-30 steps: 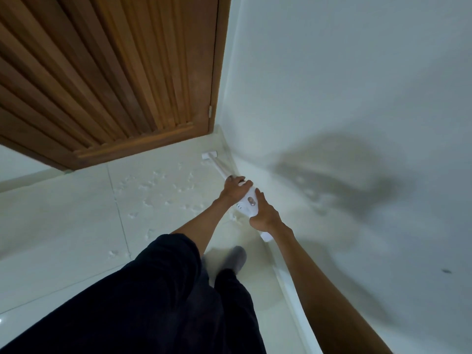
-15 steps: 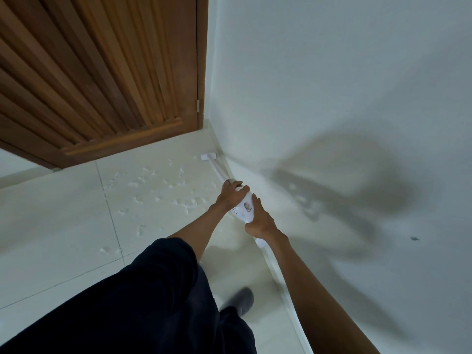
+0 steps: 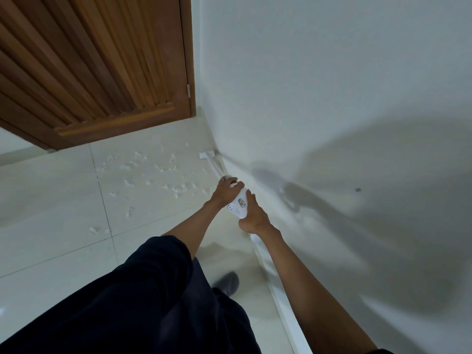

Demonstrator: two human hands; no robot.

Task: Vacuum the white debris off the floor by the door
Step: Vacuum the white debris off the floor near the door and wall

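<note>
Left grip: fingers curled over the top of the white vacuum, forearm reaching forward. Right grip: wrapped round the vacuum's rear handle just behind the left, arm nearly straight along the wall. A round button shows between the two; small marks beside it are too small to read. The wand slants down to the nozzle, on the floor in the corner by the wooden door. White debris lies scattered left of the nozzle.
</note>
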